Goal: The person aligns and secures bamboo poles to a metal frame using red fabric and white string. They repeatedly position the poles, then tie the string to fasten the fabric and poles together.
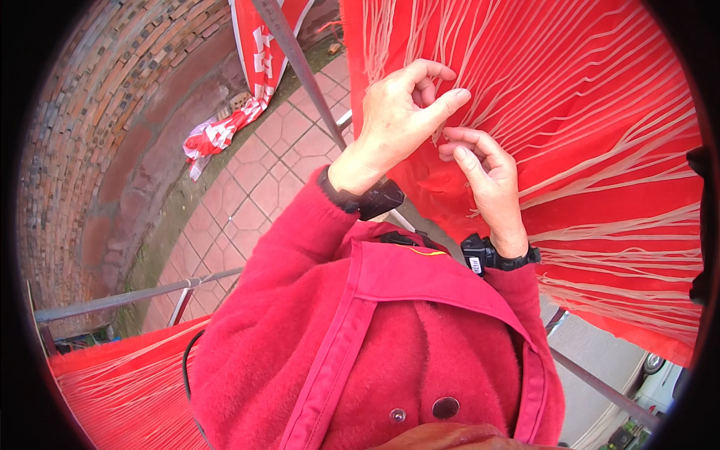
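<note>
A red sheet [577, 82] fills the right side, with long pale strands [600, 150] lying across it in loose bundles. My left hand [397, 112] is over the sheet's left part, its fingers curled in and the thumb stretched along a bundle. A visible gap separates that thumb from the index fingertip; whatever the other fingers hold is hidden. Just below and to the right, my right hand [491, 176] pinches at the gathered end of some strands with thumb and fingers. Both wrists wear black bands with small devices.
A grey metal bar [304, 67] slants past my left hand; another rail [142, 301] crosses at left. Below it lies a second red sheet [135, 382] with strands. Paving tiles [255, 187], a curved brick wall [90, 157], and a red-white banner [262, 75] are beyond. A vehicle [656, 390] shows lower right.
</note>
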A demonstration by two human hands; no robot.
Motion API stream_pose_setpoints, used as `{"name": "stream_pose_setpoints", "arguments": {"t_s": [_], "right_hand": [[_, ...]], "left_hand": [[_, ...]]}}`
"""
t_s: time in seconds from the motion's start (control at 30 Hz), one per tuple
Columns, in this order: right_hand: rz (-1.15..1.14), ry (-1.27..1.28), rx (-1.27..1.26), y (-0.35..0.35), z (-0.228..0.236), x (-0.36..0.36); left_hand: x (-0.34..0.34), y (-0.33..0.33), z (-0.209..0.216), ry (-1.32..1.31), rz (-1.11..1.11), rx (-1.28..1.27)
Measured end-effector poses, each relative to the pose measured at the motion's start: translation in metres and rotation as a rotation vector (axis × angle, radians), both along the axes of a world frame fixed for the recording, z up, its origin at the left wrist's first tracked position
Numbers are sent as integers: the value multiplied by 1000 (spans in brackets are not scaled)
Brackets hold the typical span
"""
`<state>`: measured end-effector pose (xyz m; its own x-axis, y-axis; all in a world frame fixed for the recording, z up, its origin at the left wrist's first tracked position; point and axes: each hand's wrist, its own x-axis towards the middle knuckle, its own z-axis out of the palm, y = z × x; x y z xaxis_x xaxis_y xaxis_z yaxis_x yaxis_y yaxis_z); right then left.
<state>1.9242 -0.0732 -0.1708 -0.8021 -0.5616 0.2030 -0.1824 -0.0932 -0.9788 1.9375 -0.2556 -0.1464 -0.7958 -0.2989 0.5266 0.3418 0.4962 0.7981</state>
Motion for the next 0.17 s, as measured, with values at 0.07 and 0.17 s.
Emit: {"name": "stream_pose_setpoints", "arguments": {"t_s": [0.07, 0.17], "right_hand": [[8, -10, -47, -3, 0, -1], [12, -4, -66, -6, -1, -3]], "left_hand": [[-7, 2, 0, 36, 79, -72], [-15, 1, -4, 17, 36, 39]]}}
